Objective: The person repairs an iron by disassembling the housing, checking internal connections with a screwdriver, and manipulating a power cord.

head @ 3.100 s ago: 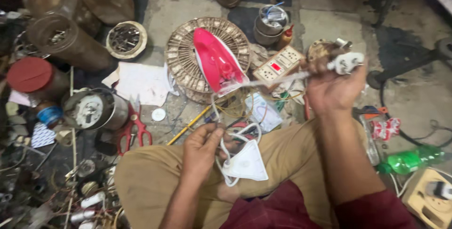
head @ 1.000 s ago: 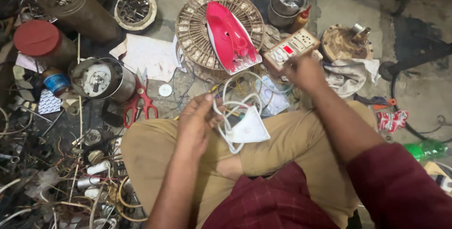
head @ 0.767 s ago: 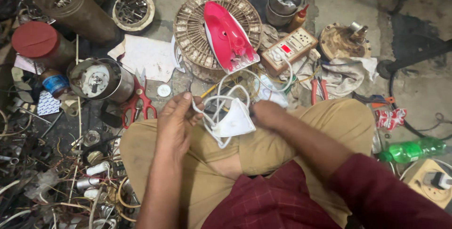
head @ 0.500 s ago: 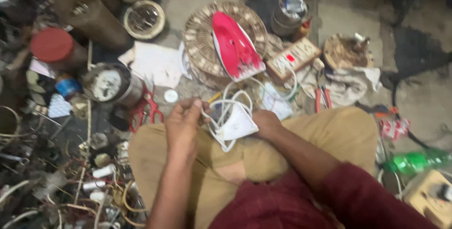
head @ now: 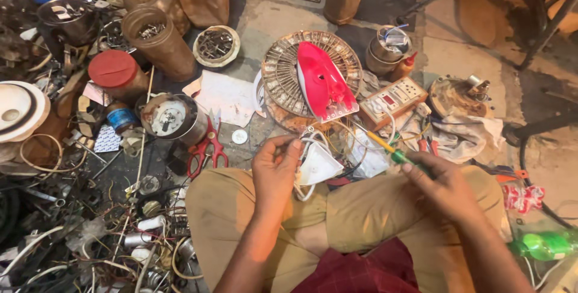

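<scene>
My left hand (head: 276, 169) grips a white iron-shaped cover (head: 318, 165) with its coiled white cord, held above my lap. A green-handled screwdriver (head: 394, 152) with a yellow shaft is in my right hand (head: 442, 186), its tip pointing left toward the white cover. Just beyond, a red iron body (head: 322, 88) lies on a round wire fan grille (head: 283, 73). A beige switchboard with sockets (head: 394, 100) sits to the right of the iron.
Red scissors (head: 208, 148), a paper sheet (head: 229, 97), brown jars (head: 159, 40) and a red-lidded jar (head: 114, 73) stand at left. Tangled wires and scrap parts (head: 102, 233) fill the lower left. A motor on cloth (head: 460, 97) and a green bottle (head: 545, 246) are at right.
My right hand left the white cover and now holds a green screwdriver at the right. My left hand keeps the cover. The camera view shifted and widened.
</scene>
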